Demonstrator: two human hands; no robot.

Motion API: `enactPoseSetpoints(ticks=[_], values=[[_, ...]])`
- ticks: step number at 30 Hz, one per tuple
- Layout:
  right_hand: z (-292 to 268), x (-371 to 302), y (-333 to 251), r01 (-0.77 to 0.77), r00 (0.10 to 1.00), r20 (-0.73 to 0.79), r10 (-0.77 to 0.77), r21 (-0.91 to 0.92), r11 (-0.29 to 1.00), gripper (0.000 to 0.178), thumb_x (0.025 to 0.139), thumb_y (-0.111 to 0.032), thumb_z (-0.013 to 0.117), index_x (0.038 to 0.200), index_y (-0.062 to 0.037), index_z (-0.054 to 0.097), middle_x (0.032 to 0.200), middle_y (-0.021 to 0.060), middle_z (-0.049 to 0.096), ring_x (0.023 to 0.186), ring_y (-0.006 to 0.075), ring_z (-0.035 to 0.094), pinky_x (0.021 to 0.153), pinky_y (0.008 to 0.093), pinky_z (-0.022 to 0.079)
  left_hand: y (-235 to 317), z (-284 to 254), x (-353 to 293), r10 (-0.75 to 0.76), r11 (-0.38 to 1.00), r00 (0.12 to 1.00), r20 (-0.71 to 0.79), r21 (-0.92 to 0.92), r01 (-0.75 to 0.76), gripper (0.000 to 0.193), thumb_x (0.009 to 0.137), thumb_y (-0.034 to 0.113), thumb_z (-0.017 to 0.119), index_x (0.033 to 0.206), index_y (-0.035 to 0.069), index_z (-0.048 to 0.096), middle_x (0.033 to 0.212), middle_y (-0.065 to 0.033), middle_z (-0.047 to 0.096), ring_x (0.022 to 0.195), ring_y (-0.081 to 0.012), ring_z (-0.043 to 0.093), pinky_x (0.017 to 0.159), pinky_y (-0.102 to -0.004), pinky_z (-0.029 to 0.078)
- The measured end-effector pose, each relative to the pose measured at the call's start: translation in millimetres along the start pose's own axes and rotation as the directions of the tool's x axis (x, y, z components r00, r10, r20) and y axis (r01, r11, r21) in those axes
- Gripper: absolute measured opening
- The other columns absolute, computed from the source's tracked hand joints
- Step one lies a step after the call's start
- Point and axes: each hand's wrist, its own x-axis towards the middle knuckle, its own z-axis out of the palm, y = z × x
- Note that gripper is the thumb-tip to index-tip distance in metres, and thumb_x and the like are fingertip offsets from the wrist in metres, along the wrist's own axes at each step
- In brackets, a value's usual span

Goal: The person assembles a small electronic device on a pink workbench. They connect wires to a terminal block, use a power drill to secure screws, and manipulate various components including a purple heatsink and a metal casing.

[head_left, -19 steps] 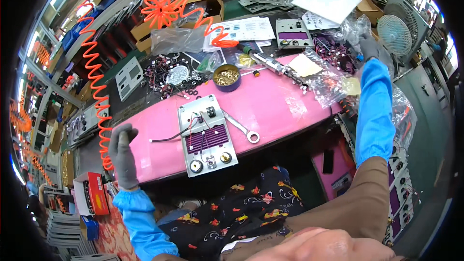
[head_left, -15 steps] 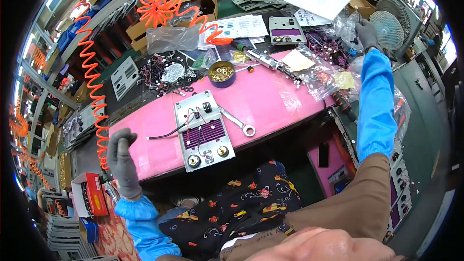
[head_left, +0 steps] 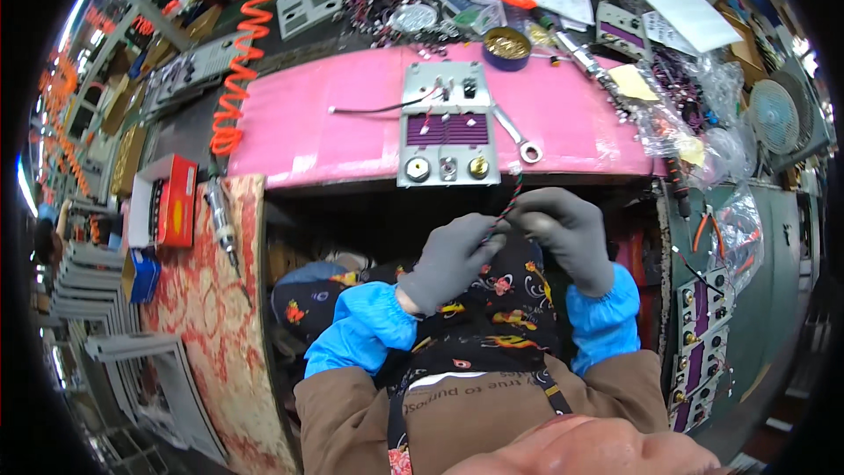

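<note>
In front of my lap, my left hand (head_left: 453, 262) and my right hand (head_left: 570, 233), both in grey gloves, pinch a thin twisted red-and-black wire (head_left: 512, 197). Its upper end sticks up between them with a small white connector. Just beyond lies a silver metal panel (head_left: 446, 164) on the pink work mat (head_left: 308, 123). The panel has a purple finned middle, round brass-coloured and black fittings along its near edge, and short wires; a black cable (head_left: 374, 109) runs out to its left. Beside the panel on the right is a combination wrench (head_left: 514, 134).
A round tin of brass nuts (head_left: 506, 49) stands behind the panel. A coiled orange air hose (head_left: 239, 88) hangs at left. A power screwdriver (head_left: 221, 224) and a red box (head_left: 176, 202) are on the left bench. Similar panels (head_left: 699, 343) lie at right; wire bundles sit farther back.
My right hand has come back from the far-right wire pile, and my left hand has moved in from the left. Both now hold the twisted wire. The view has shifted.
</note>
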Motion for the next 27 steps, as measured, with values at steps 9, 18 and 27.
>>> enactPoseSetpoints(ticks=[9,18,27], values=[[-95,-314,476,-0.695,0.716,-0.475,0.512,-0.557,0.455,0.032,0.096,-0.019,0.051,0.119,-0.0019,0.065,0.1,0.0233,0.066,0.096,0.0384,0.063,0.086,0.046,0.048,-124,-22,-108,-0.639,0.732,0.769,0.014,-0.295,0.614,0.04,0.098,0.042,0.057,0.103,0.005,0.069,0.082,-0.0096,0.068,0.073,-0.0216,0.064,0.067,-0.0333,0.052],[-85,-175,434,-0.915,0.345,-0.469,0.813,0.024,0.402,0.031,0.095,-0.018,0.051,0.116,-0.0018,0.066,0.098,0.0227,0.066,0.097,0.0385,0.063,0.086,0.0455,0.048,-211,64,-75,-0.508,0.787,0.842,0.181,-0.301,0.539,0.036,0.098,0.037,0.055,0.12,0.01,0.065,0.112,-0.0168,0.069,0.107,-0.0309,0.066,0.093,-0.0423,0.05],[-72,-142,413,-0.873,0.445,-0.426,0.788,-0.012,0.487,0.029,0.094,-0.017,0.051,0.113,-0.0018,0.067,0.096,0.0221,0.066,0.097,0.0386,0.063,0.087,0.0449,0.049,-218,-12,-43,-0.548,0.817,0.715,0.435,0.098,0.567,0.046,0.102,0.044,0.039,0.114,0.007,0.064,0.107,-0.0194,0.067,0.099,-0.0382,0.064,0.083,-0.0454,0.049]])
